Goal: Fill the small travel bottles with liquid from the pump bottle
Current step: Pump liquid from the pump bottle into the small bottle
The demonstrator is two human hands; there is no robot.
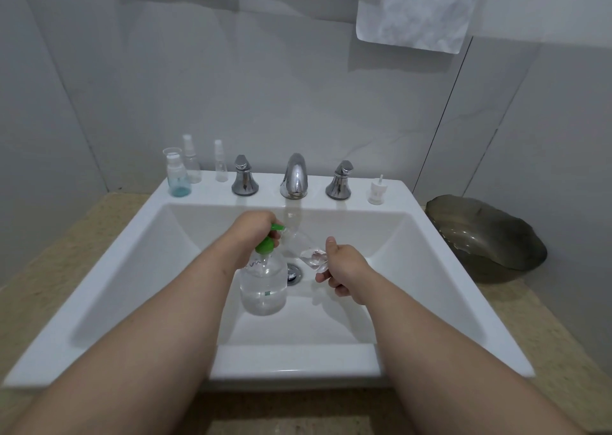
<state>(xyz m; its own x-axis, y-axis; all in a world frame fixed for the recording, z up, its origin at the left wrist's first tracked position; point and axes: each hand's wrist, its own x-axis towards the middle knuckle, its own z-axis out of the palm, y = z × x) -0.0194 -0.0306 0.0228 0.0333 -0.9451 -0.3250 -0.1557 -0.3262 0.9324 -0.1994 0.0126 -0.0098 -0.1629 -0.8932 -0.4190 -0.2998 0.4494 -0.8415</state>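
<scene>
A clear pump bottle (263, 285) with a green pump head stands in the white sink (430, 269), about half full of clear liquid. My left hand (253, 232) lies over the green pump head, fingers curled round it. My right hand (342, 272) grips a small clear travel bottle (303, 247), tilted, its mouth up against the pump's nozzle. Three more small travel bottles stand on the sink's back left ledge: one with blue liquid (177, 178), a spray bottle (191, 164) and a thin one (220, 163). A white spray cap (377, 192) stands on the back right ledge.
A chrome faucet (294, 178) with two handles (244, 178) (340, 181) sits at the back of the sink. The drain (293, 273) lies between my hands. A dark shell-shaped dish (486, 239) rests on the beige counter at the right. White cloths hang above.
</scene>
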